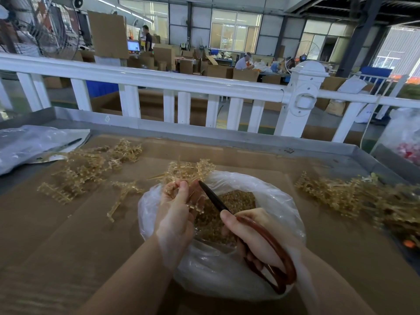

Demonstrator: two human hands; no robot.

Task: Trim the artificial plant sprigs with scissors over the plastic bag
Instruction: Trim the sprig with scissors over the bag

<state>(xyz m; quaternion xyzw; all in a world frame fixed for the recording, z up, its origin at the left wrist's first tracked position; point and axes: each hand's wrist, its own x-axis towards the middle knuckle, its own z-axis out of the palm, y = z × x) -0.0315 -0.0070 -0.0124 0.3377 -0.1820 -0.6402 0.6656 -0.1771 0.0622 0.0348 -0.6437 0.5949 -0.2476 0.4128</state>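
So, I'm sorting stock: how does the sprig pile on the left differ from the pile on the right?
The left pile is pale amber and spread loosely; the right pile is denser and darker, with green stems at its far end. Both lie on the cardboard, untouched by the hands.

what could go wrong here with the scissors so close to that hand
The dark blades of the scissors point right at the left hand gripping the sprig, so a snip could nick the fingers.

The sprig's far end sits over the bag's back edge, so some cut bits may drop onto the cardboard instead of inside.

The right hand leans on the soft bag rim, which might collapse or tip.
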